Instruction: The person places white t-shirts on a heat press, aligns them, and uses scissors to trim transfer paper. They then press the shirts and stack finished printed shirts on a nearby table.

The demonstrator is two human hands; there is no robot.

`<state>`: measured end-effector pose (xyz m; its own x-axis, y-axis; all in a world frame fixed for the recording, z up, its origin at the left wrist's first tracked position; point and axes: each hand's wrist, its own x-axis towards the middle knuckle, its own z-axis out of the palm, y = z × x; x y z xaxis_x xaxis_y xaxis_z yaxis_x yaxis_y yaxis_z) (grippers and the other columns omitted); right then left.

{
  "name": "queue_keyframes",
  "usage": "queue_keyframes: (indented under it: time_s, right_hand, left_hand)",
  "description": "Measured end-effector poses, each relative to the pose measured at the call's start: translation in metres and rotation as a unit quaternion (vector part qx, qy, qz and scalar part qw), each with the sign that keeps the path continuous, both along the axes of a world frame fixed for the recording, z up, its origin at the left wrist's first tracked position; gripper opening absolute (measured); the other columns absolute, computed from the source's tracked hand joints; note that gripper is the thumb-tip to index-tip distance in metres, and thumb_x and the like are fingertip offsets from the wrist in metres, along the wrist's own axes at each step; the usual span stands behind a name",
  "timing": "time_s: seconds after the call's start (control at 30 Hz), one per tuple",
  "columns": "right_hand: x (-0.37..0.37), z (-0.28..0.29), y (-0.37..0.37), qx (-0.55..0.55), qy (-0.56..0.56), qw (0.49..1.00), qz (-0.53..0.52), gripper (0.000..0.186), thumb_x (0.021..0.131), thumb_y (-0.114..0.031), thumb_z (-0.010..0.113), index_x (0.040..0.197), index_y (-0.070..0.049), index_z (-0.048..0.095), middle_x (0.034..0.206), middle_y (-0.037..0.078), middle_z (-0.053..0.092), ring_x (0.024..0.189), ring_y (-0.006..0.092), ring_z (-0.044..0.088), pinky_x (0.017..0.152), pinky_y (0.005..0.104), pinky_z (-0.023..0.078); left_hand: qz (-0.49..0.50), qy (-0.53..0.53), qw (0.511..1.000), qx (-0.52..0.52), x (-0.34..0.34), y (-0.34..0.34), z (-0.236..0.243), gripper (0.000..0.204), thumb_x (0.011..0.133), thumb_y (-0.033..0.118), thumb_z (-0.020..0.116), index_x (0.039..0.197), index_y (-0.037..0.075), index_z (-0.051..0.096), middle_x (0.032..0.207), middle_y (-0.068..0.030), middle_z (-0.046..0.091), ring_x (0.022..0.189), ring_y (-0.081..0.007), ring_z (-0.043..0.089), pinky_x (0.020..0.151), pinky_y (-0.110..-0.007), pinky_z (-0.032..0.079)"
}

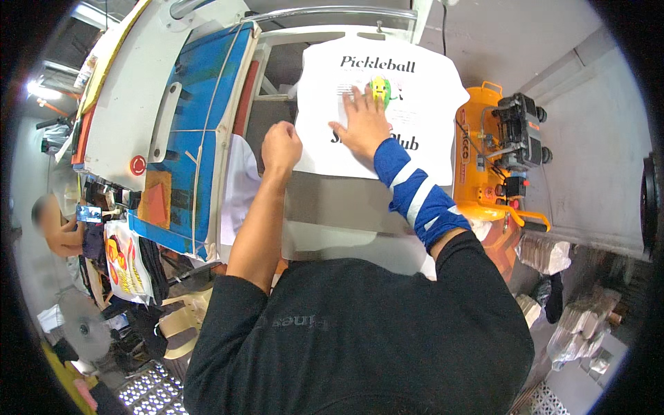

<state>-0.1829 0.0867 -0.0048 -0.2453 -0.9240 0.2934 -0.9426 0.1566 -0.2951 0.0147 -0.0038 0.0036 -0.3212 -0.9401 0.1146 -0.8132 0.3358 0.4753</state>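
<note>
head view: right hand [364, 129] splayed flat on shirt [409, 114], left hand [281, 147] fisted beside it; smoothing step, seemingly; next move calls for lifting off without creasing.

Room mostly bright, light whitish. Glaring lamp [43, 91] at far left, burnt out with starry flare; pale tube light [93, 15] at upper left corner. White shirt [319, 142] at upper center brightest broad area, print readable. Black sleeve [481, 290] at lower right dark, folds faint. Metal rail [325, 10] at top edge catching highlights. Fan [81, 325] at lower left soft, smeary. Fisheye bending toward rim; corners black.
</note>
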Motion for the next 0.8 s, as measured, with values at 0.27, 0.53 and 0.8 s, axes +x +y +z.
queue_keyframes:
  time_s: [0.27, 0.53, 0.8]
  right_hand:
    - [0.044, -0.010, -0.058, 0.036, 0.005, 0.998, 0.044, 0.058, 0.100, -0.036, 0.051, 0.148, -0.003, 0.046, 0.158, 0.016, 0.040, 0.149, 0.0389, 0.030, 0.121, 0.0597, 0.021]
    - [-0.030, 0.002, -0.072, -0.041, -0.042, 0.998, -0.036, 0.043, 0.091, -0.023, 0.057, 0.126, 0.002, 0.063, 0.146, 0.023, 0.051, 0.142, 0.0402, 0.040, 0.117, 0.0579, 0.030]
    - [-0.135, -0.006, -0.058, 0.066, 0.013, 0.984, -0.162, 0.067, 0.096, -0.054, 0.051, 0.149, -0.013, 0.049, 0.161, 0.015, 0.036, 0.151, 0.0406, 0.025, 0.121, 0.0644, 0.014]
  left_hand:
    - [0.024, -0.044, 0.998, 0.028, -0.007, 0.010, 0.008, 0.015, 0.086, 0.017, 0.067, 0.092, 0.003, 0.065, 0.098, -0.0175, 0.070, 0.098, -0.0384, 0.067, 0.086, -0.051, 0.049]
    - [-0.236, 0.199, 0.942, -0.131, -0.092, -0.019, 0.005, 0.034, 0.084, -0.005, 0.058, 0.118, -0.001, 0.061, 0.121, -0.0230, 0.061, 0.114, -0.0432, 0.058, 0.102, -0.050, 0.045]
    - [-0.284, -0.057, 0.945, -0.154, -0.168, -0.080, -0.012, 0.046, 0.100, 0.028, 0.057, 0.141, 0.008, 0.053, 0.150, -0.0177, 0.047, 0.144, -0.0402, 0.039, 0.117, -0.062, 0.029]
